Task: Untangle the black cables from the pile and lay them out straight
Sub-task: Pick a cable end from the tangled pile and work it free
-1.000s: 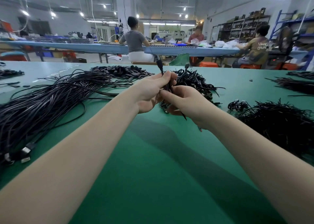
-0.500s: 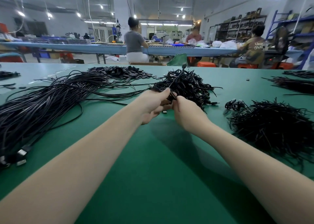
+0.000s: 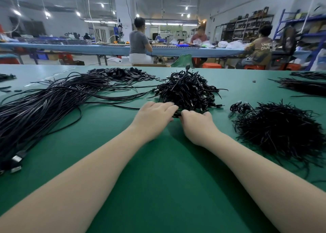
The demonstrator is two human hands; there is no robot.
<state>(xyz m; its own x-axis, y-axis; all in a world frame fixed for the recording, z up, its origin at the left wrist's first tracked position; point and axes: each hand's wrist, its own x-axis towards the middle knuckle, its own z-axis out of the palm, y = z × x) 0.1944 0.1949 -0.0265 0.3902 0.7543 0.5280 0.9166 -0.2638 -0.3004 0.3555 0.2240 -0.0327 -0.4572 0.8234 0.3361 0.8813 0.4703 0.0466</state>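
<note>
My two bare forearms reach forward over a green table (image 3: 158, 188). Both hands meet at the near edge of a tangled pile (image 3: 187, 91) of short black cables in the middle of the table. My left hand (image 3: 155, 116) lies flat, fingers extended and touching the pile's edge, gripping nothing I can see. My right hand (image 3: 195, 121) sits just beside it, fingertips tucked into the cables; whether they pinch one, I cannot tell. To the left, long straightened cables (image 3: 53, 105) lie fanned out, their plugs near me. A bristly heap of black ties (image 3: 278, 130) sits to the right.

To do this step well, I judge I should single out one cable by its plug end, steady the pile with my flat hand, and draw slowly so loops slip free instead of tightening.
</note>
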